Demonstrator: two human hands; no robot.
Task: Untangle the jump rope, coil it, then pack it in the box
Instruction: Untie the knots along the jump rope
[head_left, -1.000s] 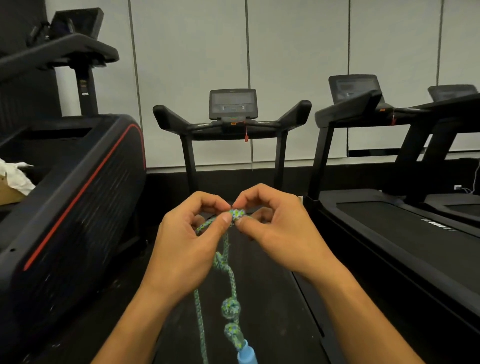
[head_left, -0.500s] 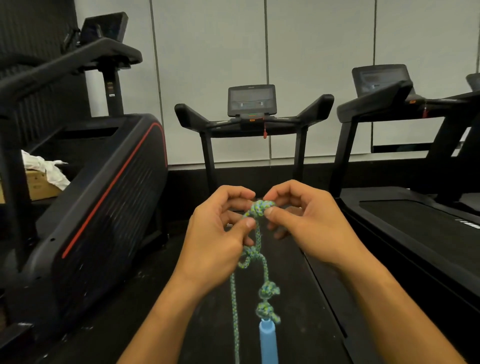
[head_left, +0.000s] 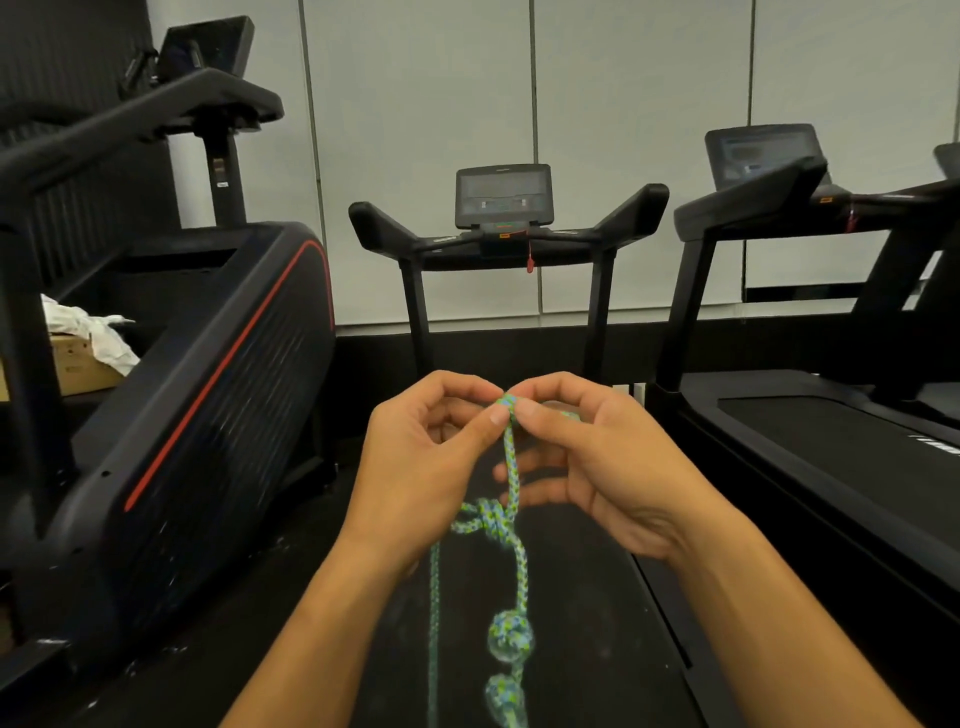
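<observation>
My left hand (head_left: 415, 467) and right hand (head_left: 597, 467) both pinch rope (head_left: 511, 457) top between thumb and forefinger. Rope hangs knotted over treadmill (head_left: 571, 649) belt. Box (head_left: 78, 364) far left.

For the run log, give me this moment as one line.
step: untangling | left hand: pinches jump rope | right hand: pinches rope | knots below: three
</observation>
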